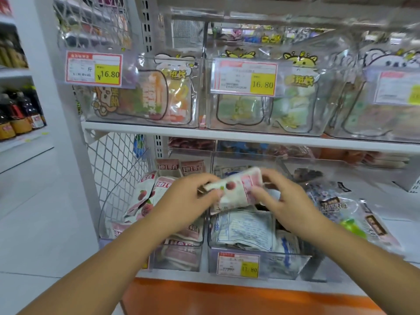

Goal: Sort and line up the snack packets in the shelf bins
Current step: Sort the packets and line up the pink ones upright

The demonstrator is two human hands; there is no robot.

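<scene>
We face a white shelf rack with a wire mesh side panel and an orange base cut off at the bottom edge. On the upper board stand clear upper bins of cartoon-printed pouches with yellow characters "班长". Their fronts carry red-framed price tags, the left one reading "¥16.80" and the middle one "16.80"; a third at the right edge is too blurred for us to read. Below, the lower left bin holds pink-and-white packets printed with red fruit and "网红零食". The lower middle bin holds white packets with blue print lying face down, and its tag seems to say "17.80". To the right lie dark-labelled clear packets, their writing hard to make out. Far left, dark bottles stand on another shelf. Our left hand and right hand each pinch one end of a pink-and-white snack packet, held tilted above the gap between the two lower bins and hiding what lies behind it. Motion blur smears the packet's print.
</scene>
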